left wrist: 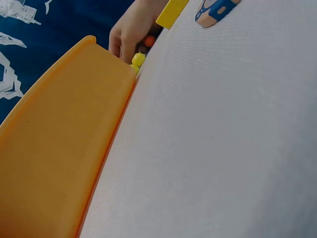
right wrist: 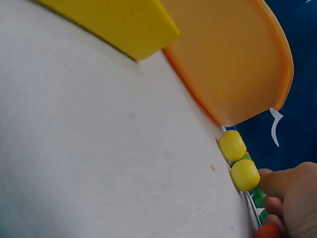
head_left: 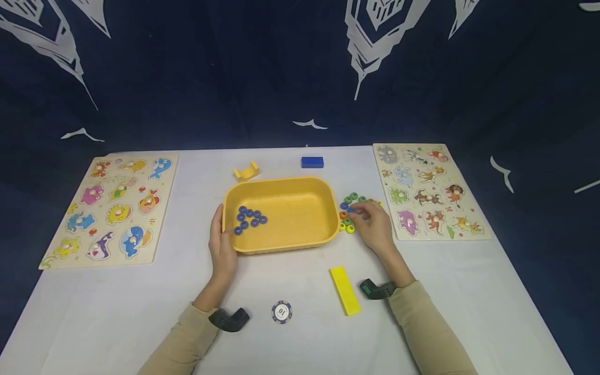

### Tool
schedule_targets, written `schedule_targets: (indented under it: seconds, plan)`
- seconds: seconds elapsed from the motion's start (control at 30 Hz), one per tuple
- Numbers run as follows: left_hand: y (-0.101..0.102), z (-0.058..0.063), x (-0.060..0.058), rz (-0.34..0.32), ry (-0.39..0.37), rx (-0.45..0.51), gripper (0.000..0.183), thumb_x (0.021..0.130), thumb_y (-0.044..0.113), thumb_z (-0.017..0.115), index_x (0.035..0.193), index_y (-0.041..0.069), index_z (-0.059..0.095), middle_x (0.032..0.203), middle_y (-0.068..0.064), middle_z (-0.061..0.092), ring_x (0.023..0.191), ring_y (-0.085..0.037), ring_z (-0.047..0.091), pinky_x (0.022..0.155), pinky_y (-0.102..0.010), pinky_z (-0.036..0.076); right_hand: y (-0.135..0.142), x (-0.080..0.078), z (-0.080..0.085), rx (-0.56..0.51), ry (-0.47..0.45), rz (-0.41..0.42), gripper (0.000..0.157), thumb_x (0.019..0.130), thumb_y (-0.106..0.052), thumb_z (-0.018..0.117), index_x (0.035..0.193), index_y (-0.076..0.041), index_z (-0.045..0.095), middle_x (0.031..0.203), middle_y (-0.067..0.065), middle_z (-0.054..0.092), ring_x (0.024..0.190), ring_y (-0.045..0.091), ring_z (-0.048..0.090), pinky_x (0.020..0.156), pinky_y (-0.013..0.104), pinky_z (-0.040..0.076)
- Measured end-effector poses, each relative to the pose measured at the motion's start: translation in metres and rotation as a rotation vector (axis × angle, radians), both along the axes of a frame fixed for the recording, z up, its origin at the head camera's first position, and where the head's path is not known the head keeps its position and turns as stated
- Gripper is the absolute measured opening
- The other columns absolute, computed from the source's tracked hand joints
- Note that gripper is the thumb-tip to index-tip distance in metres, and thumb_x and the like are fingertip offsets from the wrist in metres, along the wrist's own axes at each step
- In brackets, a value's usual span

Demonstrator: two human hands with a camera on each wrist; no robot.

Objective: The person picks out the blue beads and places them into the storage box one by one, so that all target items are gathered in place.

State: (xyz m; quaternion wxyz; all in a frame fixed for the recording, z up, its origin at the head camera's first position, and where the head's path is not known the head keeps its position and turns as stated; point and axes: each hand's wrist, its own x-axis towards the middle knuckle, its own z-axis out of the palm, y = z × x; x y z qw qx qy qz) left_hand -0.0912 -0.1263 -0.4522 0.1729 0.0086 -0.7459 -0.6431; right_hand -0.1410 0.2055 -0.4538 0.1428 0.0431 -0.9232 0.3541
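Observation:
A yellow tray (head_left: 281, 245) stands mid-table with several blue beads (head_left: 254, 222) inside, toward its left end. My left hand (head_left: 222, 247) holds the tray's left side, the thumb at the rim. Just off the tray's right end, my right hand (head_left: 373, 226) is among loose beads and pinches a blue bead (head_left: 351, 210) at its fingertips. Around those fingers lie green beads (head_left: 354, 196), an orange bead (head_left: 344, 214) and yellow beads (head_left: 350, 229). Two yellow beads (right wrist: 237, 161) show up close in the right wrist view, beside the right hand (right wrist: 292, 196).
Animal puzzle boards lie at left (head_left: 112, 208) and right (head_left: 431, 192). Behind the tray are a yellow arch block (head_left: 246, 172) and a blue block (head_left: 312, 162). Nearer me are a long yellow block (head_left: 345, 290) and a poker chip (head_left: 282, 312).

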Motion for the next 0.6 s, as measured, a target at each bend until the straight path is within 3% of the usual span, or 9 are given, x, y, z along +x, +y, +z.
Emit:
schedule_targets:
  seconds: [0.23,0.43,0.5,0.6]
  plan:
    - [0.001,-0.001,-0.002,-0.001,0.017,0.008,0.053,0.089,0.002,0.028,0.140,0.012,0.023,0.145,-0.001,0.025,0.133,-0.010,0.021,0.110,-0.023,0.019,-0.006,0.002,0.025,-0.121,0.029,-0.035,0.022,0.080,-0.024,0.065,0.097,-0.011,0.062,0.079,-0.001,0.056,0.072,0.009,0.046,0.058,0.022,0.040]
    - [0.000,0.000,-0.001,0.008,0.017,-0.004,0.053,0.089,0.003,0.028,0.140,0.014,0.023,0.145,0.000,0.025,0.133,-0.010,0.021,0.110,-0.024,0.019,-0.039,-0.001,0.066,-0.133,-0.030,0.150,0.019,0.079,-0.024,0.065,0.094,-0.012,0.062,0.077,-0.001,0.058,0.070,0.013,0.048,0.056,0.022,0.038]
    - [0.000,0.000,-0.001,0.007,0.014,-0.008,0.053,0.089,0.003,0.028,0.140,0.013,0.023,0.145,-0.001,0.025,0.133,-0.009,0.021,0.110,-0.022,0.019,-0.055,-0.006,0.074,-0.108,-0.065,0.224,0.018,0.079,-0.024,0.066,0.092,-0.012,0.061,0.076,-0.001,0.058,0.068,0.013,0.049,0.054,0.021,0.040]
    - [0.002,0.011,0.003,0.002,-0.001,-0.001,0.052,0.089,-0.001,0.028,0.140,0.005,0.022,0.145,-0.008,0.024,0.134,-0.013,0.020,0.111,-0.025,0.018,-0.080,-0.016,0.080,-0.065,-0.146,0.307,0.016,0.077,-0.024,0.067,0.089,-0.013,0.061,0.075,-0.002,0.058,0.064,0.013,0.049,0.053,0.023,0.042]
